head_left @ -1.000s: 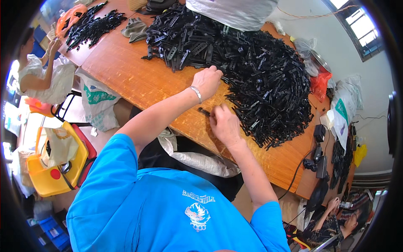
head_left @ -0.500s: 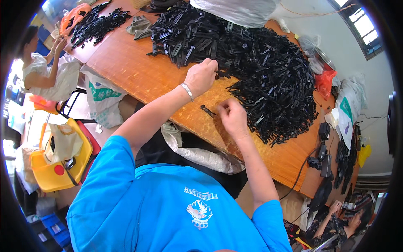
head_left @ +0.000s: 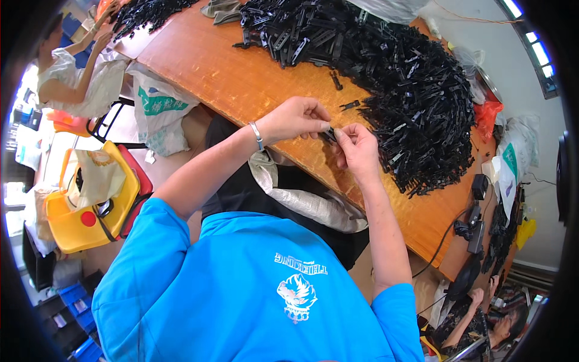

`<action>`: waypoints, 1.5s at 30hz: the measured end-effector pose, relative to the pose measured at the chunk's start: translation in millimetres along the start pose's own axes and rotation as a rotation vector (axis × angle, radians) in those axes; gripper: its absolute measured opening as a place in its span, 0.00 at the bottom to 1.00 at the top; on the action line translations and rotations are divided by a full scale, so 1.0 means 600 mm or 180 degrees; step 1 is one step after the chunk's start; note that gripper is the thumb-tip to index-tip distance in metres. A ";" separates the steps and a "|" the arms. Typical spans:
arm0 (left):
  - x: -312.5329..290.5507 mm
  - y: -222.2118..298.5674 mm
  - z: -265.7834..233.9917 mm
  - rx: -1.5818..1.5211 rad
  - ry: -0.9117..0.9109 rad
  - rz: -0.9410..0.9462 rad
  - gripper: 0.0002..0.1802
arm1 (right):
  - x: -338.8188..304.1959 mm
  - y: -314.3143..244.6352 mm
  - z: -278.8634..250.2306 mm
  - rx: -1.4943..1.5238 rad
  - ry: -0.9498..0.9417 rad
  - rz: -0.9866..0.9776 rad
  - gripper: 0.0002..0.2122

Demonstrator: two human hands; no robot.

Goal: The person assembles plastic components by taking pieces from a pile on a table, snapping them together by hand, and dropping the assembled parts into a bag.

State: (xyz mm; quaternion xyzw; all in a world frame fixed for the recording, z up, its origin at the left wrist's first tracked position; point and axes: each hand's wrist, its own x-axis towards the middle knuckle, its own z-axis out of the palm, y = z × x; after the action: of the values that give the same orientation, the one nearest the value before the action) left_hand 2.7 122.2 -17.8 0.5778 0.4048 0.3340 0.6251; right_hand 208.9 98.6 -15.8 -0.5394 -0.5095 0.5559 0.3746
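My left hand [head_left: 297,119] and my right hand [head_left: 358,148] meet above the near edge of the wooden table [head_left: 223,90]. Thumbs and fingers of both pinch a small black clip [head_left: 329,135], mostly covered by the fingertips. Beyond them spreads a big heap of slim black clips [head_left: 416,108], some with a row of holes. Two loose pieces lie apart from the heap: one black clip [head_left: 336,80] beyond my hands, and another black clip [head_left: 350,105] nearer my right hand.
A whitish sack [head_left: 313,208] hangs open below the table edge. A grey glove [head_left: 222,11] and a second black pile [head_left: 151,15] lie at the far left. Cables and adapters [head_left: 475,229] sit at the right. Co-workers sit at left and lower right; a yellow chair [head_left: 78,223] stands left.
My left hand has come back from the heap toward my right hand. The single clip that lay on the table between them is gone from there, and both hands now pinch one.
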 end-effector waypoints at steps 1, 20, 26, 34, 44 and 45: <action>0.001 -0.005 0.002 0.0068 0.0187 -0.0125 0.11 | -0.001 0.003 0.003 -0.0196 -0.0013 0.0081 0.08; 0.019 -0.036 0.022 0.1566 0.1068 0.0327 0.08 | 0.023 0.015 0.005 -0.1736 0.0248 0.0040 0.14; 0.023 -0.034 0.023 0.1725 0.1152 0.0226 0.08 | 0.026 0.004 0.006 -0.1941 0.0157 0.0254 0.15; 0.030 -0.020 0.017 0.1920 0.1136 -0.0092 0.09 | 0.040 -0.030 0.003 -0.2246 0.0000 0.0258 0.16; 0.044 -0.003 0.017 0.2278 0.1081 -0.0440 0.10 | 0.069 -0.054 -0.009 -0.2355 -0.0727 0.0632 0.15; 0.043 -0.006 0.018 0.2273 0.1081 -0.0446 0.10 | 0.063 -0.054 -0.005 -0.2315 -0.0580 0.0545 0.15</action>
State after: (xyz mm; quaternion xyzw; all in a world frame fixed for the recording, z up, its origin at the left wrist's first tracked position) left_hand 23.5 139.7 -24.2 0.6662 0.6314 0.2196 0.3305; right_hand 202.3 141.9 7.6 -0.6261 -0.6578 0.4138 0.0642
